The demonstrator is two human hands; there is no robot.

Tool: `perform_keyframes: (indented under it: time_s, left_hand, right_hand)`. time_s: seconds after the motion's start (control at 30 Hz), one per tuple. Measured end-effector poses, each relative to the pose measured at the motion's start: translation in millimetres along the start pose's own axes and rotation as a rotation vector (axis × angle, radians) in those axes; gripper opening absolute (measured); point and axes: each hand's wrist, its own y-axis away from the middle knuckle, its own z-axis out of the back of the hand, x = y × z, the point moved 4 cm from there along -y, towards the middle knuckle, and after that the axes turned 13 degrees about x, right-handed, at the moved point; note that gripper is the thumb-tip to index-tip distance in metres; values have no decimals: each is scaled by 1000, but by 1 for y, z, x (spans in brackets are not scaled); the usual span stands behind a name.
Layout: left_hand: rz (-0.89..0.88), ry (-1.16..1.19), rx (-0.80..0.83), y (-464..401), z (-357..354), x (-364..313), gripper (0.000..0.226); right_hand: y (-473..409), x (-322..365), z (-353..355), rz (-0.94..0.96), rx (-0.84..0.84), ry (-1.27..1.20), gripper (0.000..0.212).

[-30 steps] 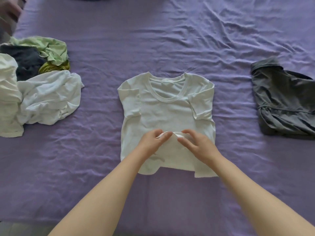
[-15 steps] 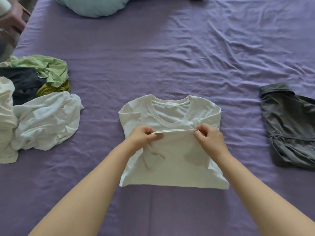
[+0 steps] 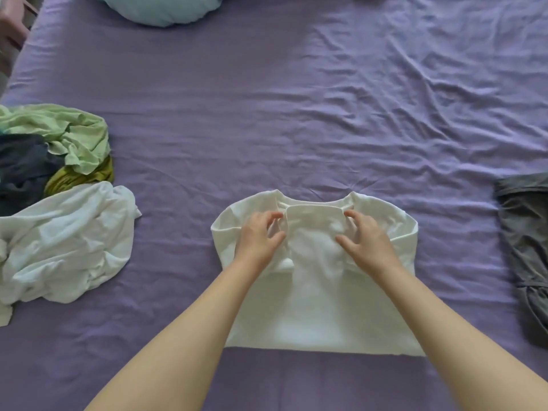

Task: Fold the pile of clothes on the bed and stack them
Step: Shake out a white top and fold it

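On the purple bed [image 3: 267, 120] we see, from the left, a crumpled pile [image 3: 56, 197], then our left hand [image 3: 261, 235] and right hand [image 3: 366, 240] with loosely spread fingers resting on the folded white shirt [image 3: 320, 307], and grey clothes [image 3: 525, 247].

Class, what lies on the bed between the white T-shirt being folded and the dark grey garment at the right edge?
Only bare, wrinkled purple bedsheet, seen in the head view.
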Motion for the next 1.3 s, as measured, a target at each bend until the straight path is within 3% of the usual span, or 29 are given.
perform_keyframes:
  time_s: [0.1, 0.2, 0.3, 0.37, 0.47, 0.57, 0.63, 0.73, 0.8, 0.87, 1.1, 1.17, 1.23, 1.3]
  left_hand:
    - [-35, 57, -101, 10, -4, 9, 45]
    - [-39, 46, -140, 19, -8, 14, 32]
    - [-133, -139, -118, 33, -11, 15, 25]
    - [-235, -330, -142, 42, -9, 14, 31]
    - [-245, -548, -7, 48, -12, 21, 43]
    - [-213, -619, 38, 50, -14, 26, 34]
    - [-228, -476, -44, 52, -9, 26, 19]
    - [-118, 0, -65, 49, 8, 30, 7]
    - [-36, 436, -51, 46, 25, 36, 9]
    - [-8, 628, -140, 40, 44, 45, 12]
    - [100, 475, -308, 21, 68, 72, 12]
    - [127, 257, -340, 18, 68, 71, 13]
    - [160, -22, -459, 22, 68, 64, 33]
    - [97, -179, -522, 29, 60, 48, 35]
  right_hand:
    - [0, -3, -5, 33, -34, 52, 59]
    - [-1, 7, -7, 23, -104, 167, 59]
    - [0, 41, -14, 193, -191, 314, 43]
    - [-1, 58, -28, 300, -134, 378, 28]
    - [-3, 57, -53, 214, 46, 386, 28]
    - [9, 55, -64, 229, -28, 303, 22]
    - [15, 54, -70, 287, -69, 266, 21]
    - [15, 54, -70, 309, -93, 219, 23]
    - [14, 59, -71, 316, -111, 170, 24]
    - [11, 68, -73, 345, -150, 153, 23]
    - [-29, 71, -109, 94, 91, 586, 58]
    - [-34, 71, -111, 66, 104, 658, 60]
    - [-33, 70, -109, 71, 117, 692, 61]
    - [-25, 68, -100, 89, 112, 695, 61]
